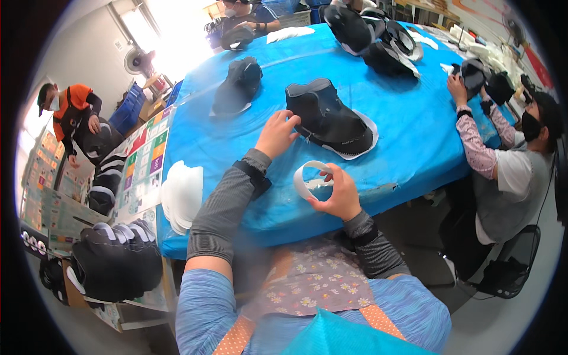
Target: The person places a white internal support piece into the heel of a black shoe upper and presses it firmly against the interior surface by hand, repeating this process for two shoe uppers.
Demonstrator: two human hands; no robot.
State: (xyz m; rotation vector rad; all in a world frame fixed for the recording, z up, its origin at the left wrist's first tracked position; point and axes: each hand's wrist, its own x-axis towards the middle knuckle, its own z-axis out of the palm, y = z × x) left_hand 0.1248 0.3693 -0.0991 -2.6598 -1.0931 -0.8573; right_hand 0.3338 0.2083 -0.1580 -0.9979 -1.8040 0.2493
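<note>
on the near side of the black fabric shoe upper with a white lower edging point(331, 115), the right hand point(338, 192) grips a thin white strip curved into a loop point(299, 182) between thumb and fingers, apart from the upper; its grey-sleeved forearm point(376, 245) slants in from near right. a stack of white curved sheets point(182, 198) sits well to the upper's near left. the left hand point(278, 135) is the nearer one: at the upper's left edge, back upward, fingers bent and reaching forward (whether they pinch it or merely touch, i cannot tell). the upper lies ahead of both hands on the blue sheet-covered table point(414, 148), long axis slanting from raised collar, far left, to rounded toe, near right. beyond it, leftward, is a second, dark grey fabric upper point(239, 83).
</note>
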